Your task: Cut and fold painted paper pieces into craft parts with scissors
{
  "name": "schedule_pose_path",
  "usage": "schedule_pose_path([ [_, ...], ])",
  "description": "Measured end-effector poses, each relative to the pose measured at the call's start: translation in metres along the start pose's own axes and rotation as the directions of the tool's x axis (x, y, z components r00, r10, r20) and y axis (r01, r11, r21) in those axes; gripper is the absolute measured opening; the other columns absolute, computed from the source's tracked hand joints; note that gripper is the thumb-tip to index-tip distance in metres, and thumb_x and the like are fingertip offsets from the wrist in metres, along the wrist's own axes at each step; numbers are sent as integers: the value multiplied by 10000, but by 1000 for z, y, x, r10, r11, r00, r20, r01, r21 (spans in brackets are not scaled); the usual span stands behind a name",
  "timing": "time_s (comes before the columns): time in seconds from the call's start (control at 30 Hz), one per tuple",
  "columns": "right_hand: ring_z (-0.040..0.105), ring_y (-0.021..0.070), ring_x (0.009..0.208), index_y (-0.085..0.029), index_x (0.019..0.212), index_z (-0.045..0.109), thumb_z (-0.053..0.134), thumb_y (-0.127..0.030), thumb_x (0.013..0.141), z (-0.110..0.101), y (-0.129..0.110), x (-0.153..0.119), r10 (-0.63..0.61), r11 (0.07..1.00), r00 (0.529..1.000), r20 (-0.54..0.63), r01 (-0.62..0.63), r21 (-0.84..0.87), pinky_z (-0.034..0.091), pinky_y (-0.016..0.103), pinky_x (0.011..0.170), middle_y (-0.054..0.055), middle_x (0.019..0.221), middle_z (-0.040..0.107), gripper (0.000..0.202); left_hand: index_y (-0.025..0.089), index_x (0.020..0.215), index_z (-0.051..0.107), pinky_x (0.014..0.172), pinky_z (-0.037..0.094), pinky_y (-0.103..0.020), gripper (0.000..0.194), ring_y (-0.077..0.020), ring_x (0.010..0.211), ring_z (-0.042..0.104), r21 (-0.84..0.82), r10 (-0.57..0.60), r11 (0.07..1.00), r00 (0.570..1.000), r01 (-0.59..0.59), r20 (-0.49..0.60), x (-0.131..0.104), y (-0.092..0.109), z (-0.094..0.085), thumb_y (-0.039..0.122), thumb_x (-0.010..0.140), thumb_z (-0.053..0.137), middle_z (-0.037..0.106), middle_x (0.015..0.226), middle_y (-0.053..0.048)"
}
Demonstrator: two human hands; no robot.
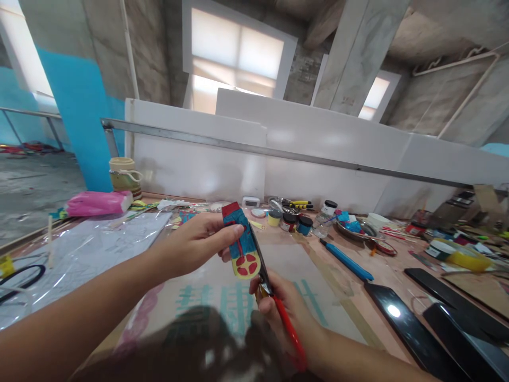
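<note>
Between the thumb and fingers of my left hand (202, 236) is a small painted cutout (244, 249), blue with a red top end and a rounded yellow end bearing red shapes. My right hand (292, 313) is closed on red-handled scissors (287, 326). The dark scissor blades lie along the right edge of the cutout; whether they bite into it I cannot tell. Both hands are above a translucent sheet (286, 260) with green characters on the table.
Paint jars (289, 221) stand at the back, near a clear bottle (326, 217) and a metal dish (358, 231). A blue cutter knife (345, 260) and black flat pieces (405, 329) lie right. Left are a pink packet (98, 203) and plastic-covered papers (107, 254). White boards (318, 159) rise behind.
</note>
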State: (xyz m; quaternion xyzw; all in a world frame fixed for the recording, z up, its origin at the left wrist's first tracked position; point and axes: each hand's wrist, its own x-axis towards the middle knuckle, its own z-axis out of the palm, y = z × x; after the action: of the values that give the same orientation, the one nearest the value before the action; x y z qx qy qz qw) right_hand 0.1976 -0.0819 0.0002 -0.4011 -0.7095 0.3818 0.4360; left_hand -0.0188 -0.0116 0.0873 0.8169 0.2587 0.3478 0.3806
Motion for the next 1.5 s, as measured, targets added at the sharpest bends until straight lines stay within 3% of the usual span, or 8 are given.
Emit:
schedule_pose_path([
  [0.07, 370, 116, 605, -182, 953, 563, 492, -812, 861, 1, 1, -1, 4, 999, 1000, 29, -5, 38, 323, 252, 545, -31, 714, 466, 640, 164, 727, 642, 563, 446, -196, 383, -108, 603, 569, 69, 34, 997, 998, -31, -45, 0, 1, 0, 412, 977, 492, 615, 647, 18],
  [0.2, 397, 129, 662, -189, 1048, 582, 480, -880, 799, 4, 1, -2, -2, 992, 999, 34, -2, 128, 354, 241, 526, 20, 849, 528, 742, 167, 663, 628, 516, 406, -196, 388, -103, 548, 551, 232, 64, 971, 998, -58, -17, -1, 3, 6, 384, 958, 501, 599, 581, 22],
  [0.33, 321, 116, 606, -207, 1161, 575, 461, -881, 804, 3, 3, -4, 36, 986, 996, 76, -47, 160, 318, 224, 479, -11, 784, 447, 771, 171, 638, 626, 503, 392, -204, 423, -102, 511, 551, 312, 65, 949, 997, -51, -34, -1, 3, 15, 399, 959, 473, 609, 551, 16],
  [0.57, 317, 113, 569, -193, 1193, 583, 504, -811, 856, 2, 8, -5, 32, 980, 997, 72, -46, 196, 300, 220, 467, -40, 707, 377, 708, 178, 613, 602, 505, 390, -208, 430, -103, 512, 548, 309, 94, 949, 993, -67, -76, -1, 2, 22, 389, 960, 462, 594, 543, 19],
  [0.9, 299, 108, 573, -196, 1159, 583, 514, -855, 805, 3, 7, -6, 58, 969, 997, 47, -67, 236, 312, 226, 479, -31, 737, 401, 752, 188, 595, 550, 501, 415, -204, 410, -109, 530, 518, 239, 87, 970, 978, -40, -188, -3, 2, 38, 366, 958, 482, 560, 549, 26],
  [1.13, 298, 107, 562, -213, 974, 555, 523, -864, 792, 6, 7, -5, 53, 962, 998, 27, -59, 267, 295, 230, 474, -36, 703, 372, 677, 192, 586, 543, 517, 411, -209, 417, -105, 526, 507, 244, 100, 969, 974, -48, -205, -3, 0, 40, 351, 966, 474, 575, 545, 28],
  [1.33, 310, 110, 559, -204, 1056, 563, 456, -906, 783, 3, 7, -3, 54, 984, 998, 45, -61, 169, 301, 230, 464, -38, 700, 367, 761, 191, 580, 533, 495, 389, -208, 424, -105, 513, 505, 297, 128, 953, 972, -64, -199, -2, -2, 36, 367, 960, 468, 562, 535, 29],
  [1.5, 386, 128, 598, -194, 998, 581, 444, -919, 768, -1, 1, -1, 43, 995, 998, 45, -47, 85, 368, 231, 492, -16, 718, 444, 773, 179, 633, 609, 505, 385, -212, 385, -100, 499, 538, 365, 167, 923, 981, -121, -97, -1, 1, 20, 335, 955, 467, 570, 530, 31],
])
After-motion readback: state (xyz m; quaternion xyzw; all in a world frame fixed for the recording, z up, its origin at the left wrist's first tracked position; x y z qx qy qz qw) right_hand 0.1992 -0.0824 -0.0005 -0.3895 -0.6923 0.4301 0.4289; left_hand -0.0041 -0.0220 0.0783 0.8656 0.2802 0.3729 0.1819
